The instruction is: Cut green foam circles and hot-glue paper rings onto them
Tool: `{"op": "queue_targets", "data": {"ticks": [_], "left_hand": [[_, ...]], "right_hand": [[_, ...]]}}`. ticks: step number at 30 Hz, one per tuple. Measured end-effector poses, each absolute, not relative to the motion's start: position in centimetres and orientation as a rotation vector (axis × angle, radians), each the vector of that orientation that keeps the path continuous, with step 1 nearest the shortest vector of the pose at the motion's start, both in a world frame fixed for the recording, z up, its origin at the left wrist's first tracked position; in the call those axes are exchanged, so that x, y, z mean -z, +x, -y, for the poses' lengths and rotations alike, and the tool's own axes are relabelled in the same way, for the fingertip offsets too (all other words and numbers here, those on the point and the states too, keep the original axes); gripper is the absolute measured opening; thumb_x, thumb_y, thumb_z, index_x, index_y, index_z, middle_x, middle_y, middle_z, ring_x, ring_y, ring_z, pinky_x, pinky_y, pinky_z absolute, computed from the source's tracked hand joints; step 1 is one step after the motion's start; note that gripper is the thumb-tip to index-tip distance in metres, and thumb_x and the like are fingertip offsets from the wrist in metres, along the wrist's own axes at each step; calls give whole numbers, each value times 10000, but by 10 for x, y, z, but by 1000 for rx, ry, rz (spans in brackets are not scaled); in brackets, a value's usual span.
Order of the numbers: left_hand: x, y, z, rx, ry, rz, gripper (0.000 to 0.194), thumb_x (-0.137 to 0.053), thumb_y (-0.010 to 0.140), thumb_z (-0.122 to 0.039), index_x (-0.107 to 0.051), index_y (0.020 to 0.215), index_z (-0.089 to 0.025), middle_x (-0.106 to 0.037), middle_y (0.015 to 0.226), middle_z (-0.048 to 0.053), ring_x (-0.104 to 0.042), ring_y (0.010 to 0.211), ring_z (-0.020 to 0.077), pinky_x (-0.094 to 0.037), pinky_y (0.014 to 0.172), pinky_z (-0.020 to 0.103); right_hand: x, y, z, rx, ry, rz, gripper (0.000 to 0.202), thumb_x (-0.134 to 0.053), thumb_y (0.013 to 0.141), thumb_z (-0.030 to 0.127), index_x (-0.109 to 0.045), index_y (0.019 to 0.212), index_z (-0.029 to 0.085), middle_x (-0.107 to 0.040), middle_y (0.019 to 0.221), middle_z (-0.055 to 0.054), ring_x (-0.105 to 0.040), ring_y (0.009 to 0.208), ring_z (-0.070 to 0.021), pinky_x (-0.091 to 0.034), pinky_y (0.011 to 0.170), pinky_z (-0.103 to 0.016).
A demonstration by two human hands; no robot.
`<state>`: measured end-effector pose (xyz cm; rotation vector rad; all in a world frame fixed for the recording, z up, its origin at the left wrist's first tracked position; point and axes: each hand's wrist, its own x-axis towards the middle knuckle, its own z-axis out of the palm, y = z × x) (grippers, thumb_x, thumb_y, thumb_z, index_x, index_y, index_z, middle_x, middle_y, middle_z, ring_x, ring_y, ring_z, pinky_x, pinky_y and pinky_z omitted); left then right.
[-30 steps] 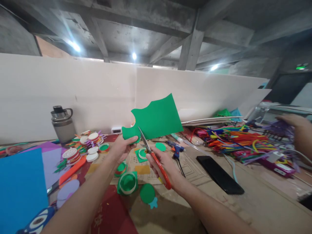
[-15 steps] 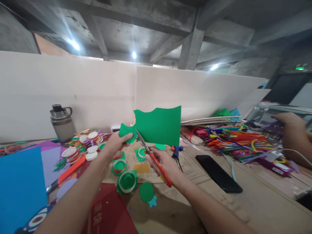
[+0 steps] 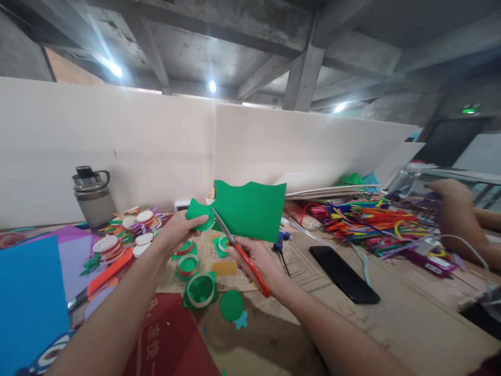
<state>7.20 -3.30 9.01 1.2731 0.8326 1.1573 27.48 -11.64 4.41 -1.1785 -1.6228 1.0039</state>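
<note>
My left hand [image 3: 178, 228] pinches a small, curved-edged part of a green paper sheet [image 3: 250, 210] between thumb and fingers. My right hand [image 3: 260, 261] grips red-handled scissors [image 3: 250, 265], their blades at the narrow place between the small part and the broad part. Whether the two parts still join there I cannot tell. The broad part stands up above the right hand, its top edge wavy. Below the hands lie a green paper disc [image 3: 231, 305], a light blue paper shape [image 3: 241, 319] and white-rimmed rings on green squares [image 3: 201, 290].
A grey bottle [image 3: 94, 201] stands at the back left, near white round pieces [image 3: 107, 244] and an orange-handled knife [image 3: 109, 271]. To the right are a black phone [image 3: 344, 274], a blue glue gun [image 3: 282, 241] and heaped colourful pipe cleaners [image 3: 364, 222]. Another person's arm [image 3: 456, 214] reaches in at far right.
The broad part of the green sheet has tipped down a little on its right side, and the scissor blades sit further into the narrow place. The whole view has shifted slightly.
</note>
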Motion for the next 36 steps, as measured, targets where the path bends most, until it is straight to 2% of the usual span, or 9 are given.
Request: {"op": "queue_targets", "data": {"ticks": [7, 15, 19, 23, 29, 33, 36], "left_hand": [[-87, 72, 34, -1029, 1333, -879, 323, -832, 568, -299, -699, 813, -138, -634, 724, 44, -539, 584, 115, -419, 478, 205], [-82, 68, 32, -881, 1295, -914, 281, -834, 556, -274, -654, 722, -136, -594, 602, 11, -482, 452, 82, -352, 413, 193], [-76, 66, 29, -804, 1238, -921, 271, -829, 573, -260, -636, 708, -125, -612, 592, 25, -503, 421, 84, -351, 390, 188], [-62, 68, 20, -900, 1154, -999, 265, -809, 590, -242, -584, 662, -123, -595, 551, 17, -492, 397, 70, -318, 357, 159], [-33, 71, 3, -1009, 1229, -988, 250, -755, 610, -207, -522, 688, -163, -578, 552, -13, -555, 474, 114, -454, 451, 223], [-21, 70, -2, -1004, 1267, -1074, 260, -775, 579, -182, -559, 720, -146, -644, 652, 35, -654, 634, 172, -517, 596, 271], [-21, 69, -4, -1028, 1399, -1198, 279, -760, 591, -199, -599, 813, -152, -675, 760, 59, -673, 762, 227, -523, 690, 335]], "right_hand": [[-41, 278, 114, -985, -1184, 1668, 312, -552, 848, 518, -562, 896, 210, -476, 572, 56, -406, 426, -54, -284, 383, -159], [-41, 273, 114, -1255, -1251, 1561, 377, -546, 825, 565, -475, 757, 200, -468, 542, 64, -405, 348, -56, -335, 307, -163], [-45, 271, 116, -1226, -1257, 1566, 400, -537, 811, 585, -464, 717, 203, -469, 520, 62, -416, 341, -65, -324, 295, -165], [-50, 276, 109, -1136, -1186, 1383, 396, -563, 779, 577, -448, 709, 205, -471, 528, 65, -408, 344, -61, -316, 303, -171], [-41, 293, 87, -1057, -1215, 1278, 355, -569, 772, 556, -476, 746, 214, -471, 521, 66, -416, 354, -68, -337, 321, -180], [-27, 299, 75, -1072, -1259, 1310, 316, -658, 714, 503, -529, 726, 214, -499, 485, 53, -445, 343, -92, -360, 310, -202], [-23, 300, 72, -1080, -1269, 1322, 293, -679, 699, 478, -550, 728, 217, -511, 477, 51, -455, 333, -102, -367, 302, -213]]}}
